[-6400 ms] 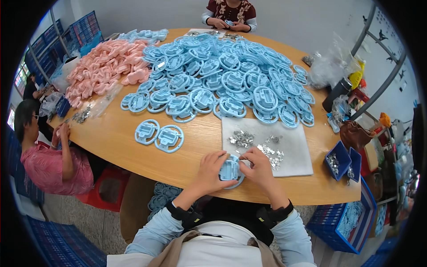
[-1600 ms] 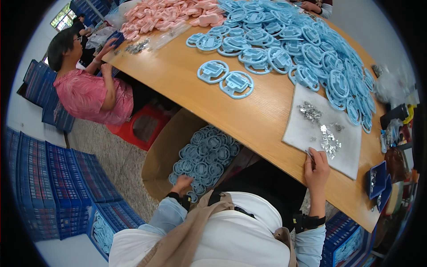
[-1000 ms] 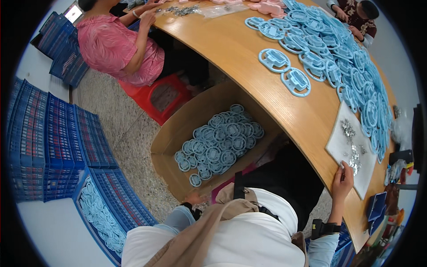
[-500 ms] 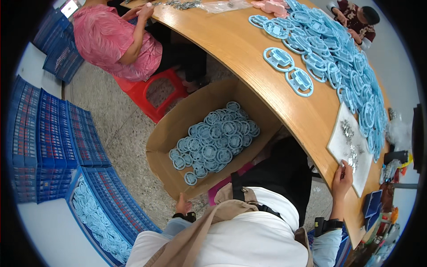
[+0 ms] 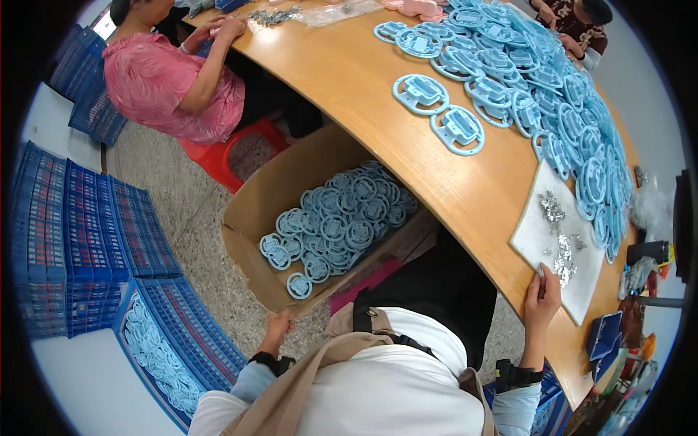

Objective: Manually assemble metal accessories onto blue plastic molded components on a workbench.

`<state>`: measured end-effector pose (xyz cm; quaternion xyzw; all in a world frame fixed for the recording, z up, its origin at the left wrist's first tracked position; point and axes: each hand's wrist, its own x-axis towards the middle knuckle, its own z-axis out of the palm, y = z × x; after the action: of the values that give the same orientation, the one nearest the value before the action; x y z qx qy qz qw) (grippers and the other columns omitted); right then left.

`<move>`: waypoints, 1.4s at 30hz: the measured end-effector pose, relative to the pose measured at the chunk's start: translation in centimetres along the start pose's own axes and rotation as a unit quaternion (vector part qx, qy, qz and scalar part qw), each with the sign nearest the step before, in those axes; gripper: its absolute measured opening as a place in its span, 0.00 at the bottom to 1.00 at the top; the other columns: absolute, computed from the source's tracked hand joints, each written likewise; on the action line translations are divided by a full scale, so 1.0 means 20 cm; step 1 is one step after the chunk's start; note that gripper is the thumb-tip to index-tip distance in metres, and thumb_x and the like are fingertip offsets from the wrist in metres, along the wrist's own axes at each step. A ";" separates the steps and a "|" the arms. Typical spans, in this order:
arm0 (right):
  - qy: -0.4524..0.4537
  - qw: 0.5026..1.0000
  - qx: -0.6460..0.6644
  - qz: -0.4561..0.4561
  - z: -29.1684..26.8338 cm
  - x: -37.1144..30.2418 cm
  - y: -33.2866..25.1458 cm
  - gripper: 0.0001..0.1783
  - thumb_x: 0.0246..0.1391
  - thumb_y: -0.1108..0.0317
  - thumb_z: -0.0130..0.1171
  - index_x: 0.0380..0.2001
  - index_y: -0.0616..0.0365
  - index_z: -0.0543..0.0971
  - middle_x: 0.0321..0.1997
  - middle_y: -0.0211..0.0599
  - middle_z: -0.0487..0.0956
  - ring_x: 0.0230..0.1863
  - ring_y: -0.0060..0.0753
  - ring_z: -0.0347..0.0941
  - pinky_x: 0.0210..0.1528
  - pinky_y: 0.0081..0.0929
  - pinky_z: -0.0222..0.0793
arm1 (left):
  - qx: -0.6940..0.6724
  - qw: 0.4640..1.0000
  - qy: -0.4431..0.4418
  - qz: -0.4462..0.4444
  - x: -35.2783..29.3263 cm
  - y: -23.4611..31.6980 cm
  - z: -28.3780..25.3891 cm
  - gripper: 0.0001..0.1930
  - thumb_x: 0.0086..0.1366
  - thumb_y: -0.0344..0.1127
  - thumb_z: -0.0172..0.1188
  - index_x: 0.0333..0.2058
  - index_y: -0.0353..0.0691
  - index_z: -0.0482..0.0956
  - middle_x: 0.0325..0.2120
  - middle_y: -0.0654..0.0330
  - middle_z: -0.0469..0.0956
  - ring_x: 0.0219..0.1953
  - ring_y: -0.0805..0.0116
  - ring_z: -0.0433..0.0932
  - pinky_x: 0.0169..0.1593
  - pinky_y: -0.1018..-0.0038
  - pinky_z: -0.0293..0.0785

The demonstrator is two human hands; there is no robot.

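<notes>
The box (image 5: 243, 225) of blue rings (image 5: 334, 229) lies left of centre, its lower edge at the left hand (image 5: 276, 332), fingers curled; whether they grip it cannot be told. At lower right, the right hand (image 5: 543, 301) points upward, fingers bent together at the mat (image 5: 528, 234); any hold is unclear.

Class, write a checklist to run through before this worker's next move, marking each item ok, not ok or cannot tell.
1. Left hand clear of the blue parts: ok, it is at the near rim of the cardboard box.
2. Left hand gripping that rim: cannot tell.
3. Right hand beside the white mat: ok.
4. Right fingertips free of any piece: cannot tell.
5. Metal pieces in one tidy heap: not ok, loosely spread.
</notes>
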<state>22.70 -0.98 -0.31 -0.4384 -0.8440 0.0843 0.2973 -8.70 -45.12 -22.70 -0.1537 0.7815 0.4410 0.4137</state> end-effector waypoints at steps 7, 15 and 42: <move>-0.002 1.000 0.014 0.003 -0.01 0.03 -0.02 0.15 0.47 0.79 0.54 0.41 0.60 0.76 0.24 0.39 0.69 0.21 0.34 0.67 0.23 0.27 0.62 | 0.128 0.983 -0.076 -0.108 0.45 -0.02 -0.05 0.14 0.62 0.38 0.48 0.23 0.36 0.74 0.12 0.56 0.72 0.10 0.70 0.68 0.12 0.74 0.60; -0.022 1.000 0.012 0.002 -0.05 0.01 -0.02 0.19 0.44 0.76 0.56 0.44 0.56 0.75 0.27 0.40 0.70 0.22 0.42 0.70 0.24 0.34 0.66 | 0.169 0.898 -0.187 0.361 -0.04 1.39 0.45 0.20 0.63 0.38 0.55 0.14 0.36 0.71 0.11 0.65 0.69 0.15 0.80 0.68 0.20 0.79 0.63; -0.142 0.978 0.115 -0.096 -0.29 -0.07 0.24 0.16 0.42 0.70 0.60 0.40 0.51 0.78 0.25 0.34 0.71 0.22 0.37 0.71 0.23 0.31 0.67 | 0.274 0.781 0.061 0.557 -0.19 2.16 1.43 0.37 0.62 0.59 0.45 0.58 0.33 0.56 0.53 0.48 0.67 0.58 0.51 0.62 0.61 0.56 0.47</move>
<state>29.92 0.08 1.95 -0.3018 -0.9004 0.2138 0.2292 -17.90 2.11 -3.10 0.4023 0.8423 0.3515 0.0720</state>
